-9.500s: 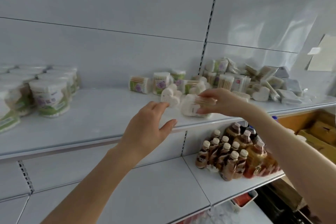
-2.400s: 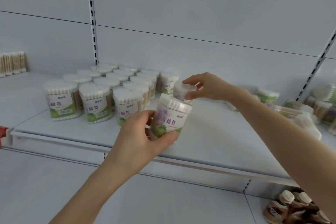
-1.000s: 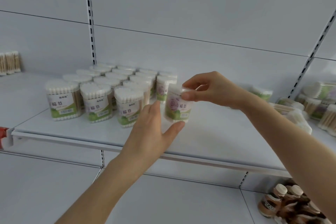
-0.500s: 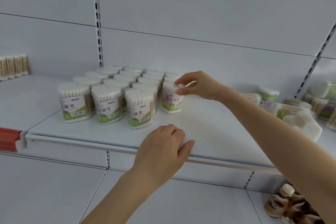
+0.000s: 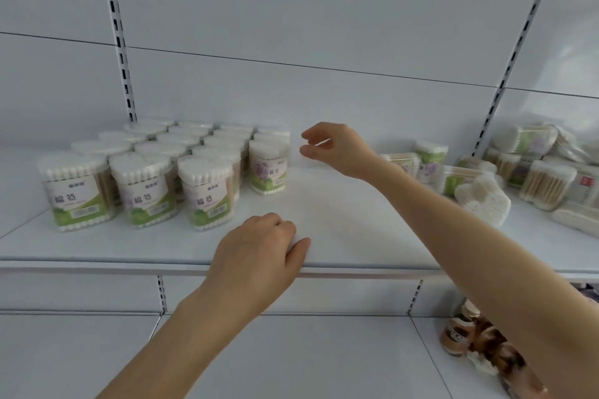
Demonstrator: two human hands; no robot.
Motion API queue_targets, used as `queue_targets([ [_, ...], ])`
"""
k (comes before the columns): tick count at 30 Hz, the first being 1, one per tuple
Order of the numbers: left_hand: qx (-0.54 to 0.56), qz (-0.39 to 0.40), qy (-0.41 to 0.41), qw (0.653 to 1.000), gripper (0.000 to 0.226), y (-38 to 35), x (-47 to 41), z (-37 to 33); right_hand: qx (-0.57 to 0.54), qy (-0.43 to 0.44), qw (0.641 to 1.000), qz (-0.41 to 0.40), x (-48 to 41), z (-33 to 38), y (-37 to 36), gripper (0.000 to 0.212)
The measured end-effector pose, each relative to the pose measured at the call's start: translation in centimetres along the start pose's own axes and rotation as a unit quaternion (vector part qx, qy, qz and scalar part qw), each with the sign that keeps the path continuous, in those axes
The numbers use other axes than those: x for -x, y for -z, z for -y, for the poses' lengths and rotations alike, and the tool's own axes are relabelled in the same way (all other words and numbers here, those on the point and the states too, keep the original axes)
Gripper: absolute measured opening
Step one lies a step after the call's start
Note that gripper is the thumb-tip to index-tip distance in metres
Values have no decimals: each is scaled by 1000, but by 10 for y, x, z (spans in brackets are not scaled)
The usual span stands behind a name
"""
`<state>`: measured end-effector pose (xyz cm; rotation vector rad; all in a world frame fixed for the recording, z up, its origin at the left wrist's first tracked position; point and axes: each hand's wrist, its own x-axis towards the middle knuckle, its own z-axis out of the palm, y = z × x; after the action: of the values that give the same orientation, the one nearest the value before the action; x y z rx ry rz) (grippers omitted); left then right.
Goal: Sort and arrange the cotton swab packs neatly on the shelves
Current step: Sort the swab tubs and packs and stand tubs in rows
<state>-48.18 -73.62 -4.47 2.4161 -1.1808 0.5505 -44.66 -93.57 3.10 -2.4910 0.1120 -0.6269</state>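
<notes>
Head view: right hand (image 5: 337, 149), grip apart and empty, hovers just right of the upright purple-label swab pack (image 5: 268, 168).

This is a shop aisle, shown by white metal retail shelving whose slotted upright rails (image 5: 118, 32) run up plain white back panels. On the white steel shelf board (image 5: 350, 220) across the middle of the frame, identical clear plastic tubs of cotton swabs with green labels (image 5: 142, 191) stand in rows at centre left, with mixed swab packs (image 5: 531, 172) heaped at the right edge. At lower right, brown capped drink bottles (image 5: 460, 334) crowd the shelf below.
</notes>
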Motion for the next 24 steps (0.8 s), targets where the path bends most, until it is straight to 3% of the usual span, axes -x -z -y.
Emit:
queue_targets([
  [7,16,47,-4,999,39,0,-43,-42,104,-77,990,-52,9,-73,93,29],
  [13,1,74,-25,997,42,-34,-136,-87,227,-133,965,15,5,-144,156,42],
  [19,15,118,-16,993,58,-90,-215,-110,157,-148,974,69,-5,-170,160,52],
  [24,-34,115,24,993,36,-103,-237,-111,70,-111,991,41,-7,-179,169,40],
])
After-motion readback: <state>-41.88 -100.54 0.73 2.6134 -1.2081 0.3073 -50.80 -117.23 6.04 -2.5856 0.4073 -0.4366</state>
